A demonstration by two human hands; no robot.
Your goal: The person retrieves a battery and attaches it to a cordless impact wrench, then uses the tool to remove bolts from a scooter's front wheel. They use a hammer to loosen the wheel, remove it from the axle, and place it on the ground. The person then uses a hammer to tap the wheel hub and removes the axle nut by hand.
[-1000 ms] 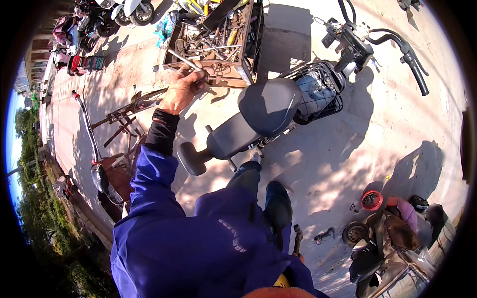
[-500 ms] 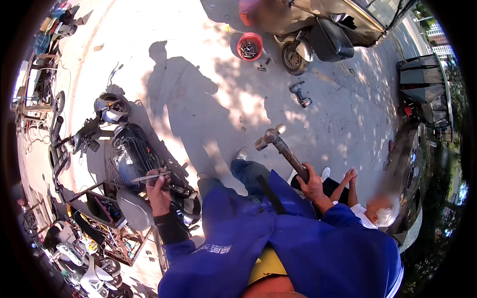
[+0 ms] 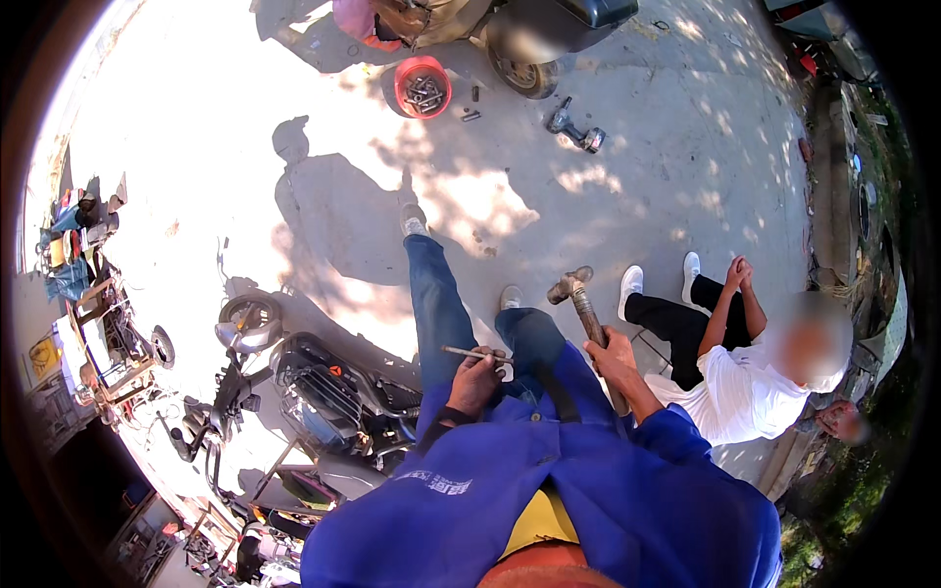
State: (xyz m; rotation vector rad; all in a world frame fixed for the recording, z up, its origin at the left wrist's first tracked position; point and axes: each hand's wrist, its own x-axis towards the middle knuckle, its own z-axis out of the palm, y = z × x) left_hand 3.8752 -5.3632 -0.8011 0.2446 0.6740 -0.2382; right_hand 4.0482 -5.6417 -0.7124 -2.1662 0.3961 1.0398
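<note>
In my right hand (image 3: pixel 616 359), closed round the wooden handle, is a ball-peen hammer (image 3: pixel 587 314). Its dark metal head points up and away from me, above the ground. My left hand (image 3: pixel 474 382) is in front of my thigh, its fingers closed on a thin metal rod (image 3: pixel 457 350), perhaps a punch or chisel. The rod lies nearly level, its ends showing on both sides of the fingers. Hammer and rod are apart. To the left of my left hand stands a dark electric scooter (image 3: pixel 319 387) with its seat and front wheel in view.
A person in a white shirt (image 3: pixel 730 397) sits close on my right, hands clasped. Farther ahead are a red bucket of metal parts (image 3: pixel 401 86), a cordless power tool (image 3: pixel 576 129) and a vehicle wheel (image 3: pixel 524 75). A cluttered rack (image 3: pixel 108 343) stands far left.
My left hand has come away from the scooter to the front of my body, still with the rod. My legs have stepped, and the view has turned. The hammer stays in my right hand.
</note>
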